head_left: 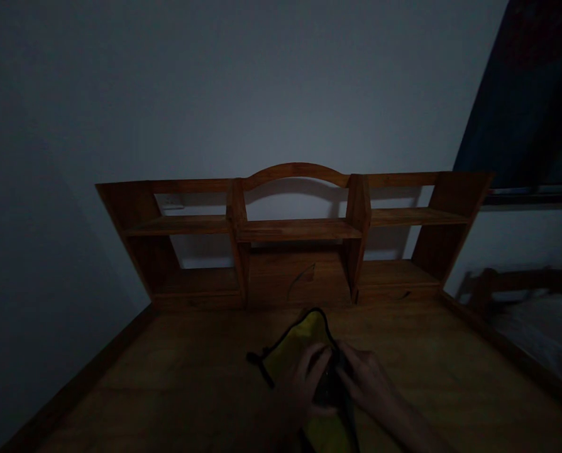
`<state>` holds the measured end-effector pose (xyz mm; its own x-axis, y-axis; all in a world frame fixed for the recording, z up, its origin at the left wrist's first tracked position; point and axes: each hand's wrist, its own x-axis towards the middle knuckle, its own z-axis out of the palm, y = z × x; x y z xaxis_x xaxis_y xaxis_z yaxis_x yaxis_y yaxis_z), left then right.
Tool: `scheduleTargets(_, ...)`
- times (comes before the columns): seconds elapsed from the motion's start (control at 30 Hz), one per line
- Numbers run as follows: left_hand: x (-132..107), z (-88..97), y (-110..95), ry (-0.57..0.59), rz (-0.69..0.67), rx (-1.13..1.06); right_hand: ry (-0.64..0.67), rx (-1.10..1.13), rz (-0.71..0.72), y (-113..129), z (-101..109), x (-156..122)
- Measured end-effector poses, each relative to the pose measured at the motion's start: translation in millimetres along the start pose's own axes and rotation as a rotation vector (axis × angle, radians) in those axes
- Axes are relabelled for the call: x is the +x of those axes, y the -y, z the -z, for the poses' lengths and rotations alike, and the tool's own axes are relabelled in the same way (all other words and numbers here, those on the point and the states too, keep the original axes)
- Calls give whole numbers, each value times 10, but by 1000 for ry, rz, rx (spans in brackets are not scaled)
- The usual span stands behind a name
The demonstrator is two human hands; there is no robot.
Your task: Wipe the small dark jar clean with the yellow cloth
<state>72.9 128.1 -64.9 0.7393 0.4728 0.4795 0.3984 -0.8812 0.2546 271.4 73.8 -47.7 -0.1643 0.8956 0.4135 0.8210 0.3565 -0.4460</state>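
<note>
A yellow cloth [288,347] with black edging lies on the wooden desk, right in front of me, with one corner pointing away and a dark loop at its left. My left hand [302,380] is over the cloth, its fingers curled round a dark, slightly shiny object [327,387] whose kind I cannot make out in the dim light. From the other side my right hand [363,377] pinches the cloth's black-edged right side, close against the dark object. Part of the cloth is hidden under both hands.
Behind the cloth, a wooden shelf unit [300,229] with several compartments stands at the back of the desk [181,371], against a pale wall. A raised rim [502,349] runs along the desk's right side. Farther right are a dark curtain [521,107] and a wooden bed frame [521,280].
</note>
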Motion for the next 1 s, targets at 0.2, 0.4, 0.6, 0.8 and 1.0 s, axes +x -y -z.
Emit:
scheduleTargets(0.2,-47,9,-35,67,45,-105,12,7,48,-4,43,-23)
scheduleTargets(0.4,-14,109,-116,86,144,-227,83,-61,116,-41,57,-33)
scheduleTargets(0.6,-17,25,-52,64,159,-188,60,53,13,-9,-6,-16)
scheduleTargets(0.8,-45,5,-37,42,48,-64,39,142,-52,-30,-50,-26)
scheduleTargets(1.0,-16,1,-47,24,147,-202,47,236,-67,39,58,2)
